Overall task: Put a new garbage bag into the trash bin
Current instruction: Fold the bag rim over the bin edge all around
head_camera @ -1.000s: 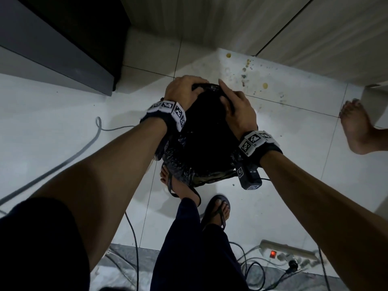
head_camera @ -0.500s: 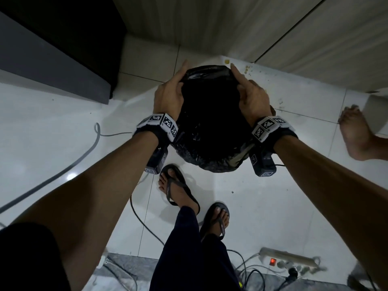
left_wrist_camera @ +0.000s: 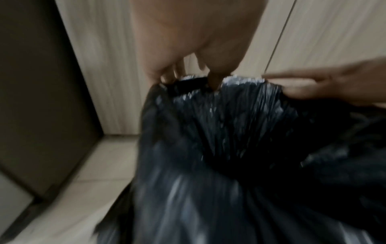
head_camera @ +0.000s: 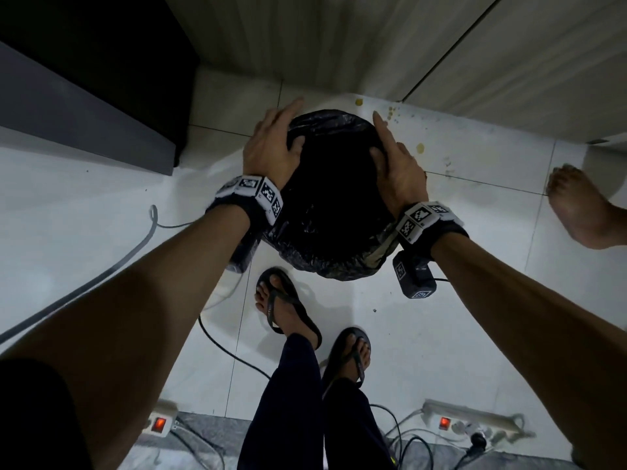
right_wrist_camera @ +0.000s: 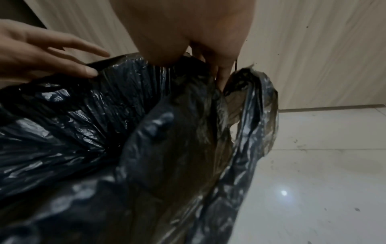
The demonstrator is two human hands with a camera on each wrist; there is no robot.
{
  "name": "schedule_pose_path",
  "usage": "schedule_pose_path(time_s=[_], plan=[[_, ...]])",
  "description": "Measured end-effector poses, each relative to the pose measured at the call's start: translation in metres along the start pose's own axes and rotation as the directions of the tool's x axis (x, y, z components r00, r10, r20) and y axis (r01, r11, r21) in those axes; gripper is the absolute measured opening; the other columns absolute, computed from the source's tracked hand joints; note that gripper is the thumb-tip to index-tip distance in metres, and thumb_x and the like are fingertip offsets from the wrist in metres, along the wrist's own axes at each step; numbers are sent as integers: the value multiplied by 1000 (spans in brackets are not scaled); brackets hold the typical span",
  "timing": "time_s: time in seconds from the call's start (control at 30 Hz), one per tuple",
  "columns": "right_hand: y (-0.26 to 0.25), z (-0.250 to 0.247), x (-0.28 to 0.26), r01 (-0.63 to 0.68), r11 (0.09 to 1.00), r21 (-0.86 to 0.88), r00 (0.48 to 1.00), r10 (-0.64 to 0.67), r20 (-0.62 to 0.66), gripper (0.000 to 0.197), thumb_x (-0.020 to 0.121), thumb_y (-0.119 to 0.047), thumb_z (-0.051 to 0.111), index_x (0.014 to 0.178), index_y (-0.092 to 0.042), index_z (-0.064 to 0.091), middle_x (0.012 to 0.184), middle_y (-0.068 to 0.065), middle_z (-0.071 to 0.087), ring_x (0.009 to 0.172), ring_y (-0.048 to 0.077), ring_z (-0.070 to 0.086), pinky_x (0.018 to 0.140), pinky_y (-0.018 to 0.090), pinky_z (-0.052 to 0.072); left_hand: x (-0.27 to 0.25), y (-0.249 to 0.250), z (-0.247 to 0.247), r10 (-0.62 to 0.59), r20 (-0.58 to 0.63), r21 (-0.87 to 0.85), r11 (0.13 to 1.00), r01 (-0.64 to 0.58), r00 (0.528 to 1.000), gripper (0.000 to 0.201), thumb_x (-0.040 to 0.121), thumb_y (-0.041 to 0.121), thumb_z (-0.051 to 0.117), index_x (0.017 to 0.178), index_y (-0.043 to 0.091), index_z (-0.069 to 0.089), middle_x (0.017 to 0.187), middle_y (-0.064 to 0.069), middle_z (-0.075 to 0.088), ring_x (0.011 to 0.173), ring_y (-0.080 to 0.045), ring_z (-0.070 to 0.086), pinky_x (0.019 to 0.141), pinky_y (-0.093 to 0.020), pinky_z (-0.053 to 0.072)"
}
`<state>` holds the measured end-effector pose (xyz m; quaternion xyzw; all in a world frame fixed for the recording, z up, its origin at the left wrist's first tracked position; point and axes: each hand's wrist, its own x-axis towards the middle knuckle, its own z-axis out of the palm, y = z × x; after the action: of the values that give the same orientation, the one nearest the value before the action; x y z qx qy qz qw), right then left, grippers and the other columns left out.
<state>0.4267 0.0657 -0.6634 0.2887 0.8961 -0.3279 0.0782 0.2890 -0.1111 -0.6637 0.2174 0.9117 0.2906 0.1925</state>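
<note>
A black garbage bag (head_camera: 332,205) lies stretched over the round trash bin, which stands on the white floor tiles just ahead of my feet. The bin itself is almost wholly hidden; a tan strip (head_camera: 380,256) shows under the plastic at the near right. My left hand (head_camera: 271,147) holds the bag's rim on the left, thumb inside and fingers outside. My right hand (head_camera: 397,164) holds the right side of the rim the same way, index finger stretched forward. In the left wrist view the thumb hooks over the crinkled bag edge (left_wrist_camera: 229,82). Loose plastic (right_wrist_camera: 256,107) hangs outside in the right wrist view.
A dark cabinet (head_camera: 84,96) stands at the left and pale wooden panels (head_camera: 339,39) rise just behind the bin. Cables (head_camera: 101,276) and two power strips (head_camera: 475,424) lie on the floor near my sandalled feet (head_camera: 288,307). Another person's bare foot (head_camera: 580,212) is at the right.
My hands have moved apart from the far rim to the bag's two sides, spreading its mouth wide. The bag now sits lower round the bin.
</note>
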Motion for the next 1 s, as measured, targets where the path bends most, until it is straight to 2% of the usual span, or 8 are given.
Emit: schedule_pose_path(time_s=[0.1,0.23,0.33,0.5,0.6,0.77,0.9,1.0], plan=[[0,0,-7,-4,999,-37,1000,5,21,55,103,-33,30,152,-45,7,128,21,58,108,40,61,89,47,49,18,9,2,78,85,17,997,-80,993,53,93,19,50,143,32,39,138,-6,49,125,-25,48,104,-35,41],[6,2,-10,-7,979,-206,999,1,-33,61,100,-26,31,151,-45,4,103,8,66,100,38,57,96,56,39,33,9,4,133,219,67,986,-151,967,52,93,22,50,139,44,38,136,-5,53,126,-23,50,105,-30,38],[9,0,-13,-45,995,-89,999,44,-13,61,101,-25,30,150,-50,4,96,11,69,96,35,60,102,59,35,41,7,3,169,189,51,982,-181,967,49,94,16,47,135,42,47,133,0,60,122,-18,55,100,-15,35],[6,1,-13,-80,993,89,996,82,-23,56,103,-26,33,151,-46,13,78,16,66,65,33,59,66,40,46,39,1,7,176,147,-90,982,-164,973,44,94,10,43,130,31,56,132,6,62,119,-11,58,95,-4,32],[8,4,-11,-142,980,139,984,155,-88,54,103,-28,35,152,-42,17,65,7,56,61,30,56,63,31,36,35,-7,9,94,90,-193,978,-75,991,41,94,9,43,128,26,59,129,5,63,118,-11,57,93,0,32],[4,9,-18,-236,944,229,952,273,-142,54,104,-38,34,153,-39,13,124,22,64,87,42,66,72,37,48,13,-23,7,-148,-11,-448,885,127,989,42,95,3,39,133,10,52,135,-8,56,121,-13,50,92,3,32],[-1,23,-31,-252,935,250,938,299,-173,53,104,-32,32,153,-40,14,89,26,68,71,42,62,63,38,47,-13,-36,9,-308,-52,-503,830,242,950,40,99,9,38,137,9,47,141,-12,51,130,-24,46,89,1,29],[-2,25,-31,-241,941,236,940,288,-186,52,104,-34,33,152,-41,17,92,26,68,77,42,63,71,43,52,-20,-40,5,-327,10,-483,826,291,945,39,97,9,41,135,12,50,136,-10,56,126,-24,50,93,-12,35]])
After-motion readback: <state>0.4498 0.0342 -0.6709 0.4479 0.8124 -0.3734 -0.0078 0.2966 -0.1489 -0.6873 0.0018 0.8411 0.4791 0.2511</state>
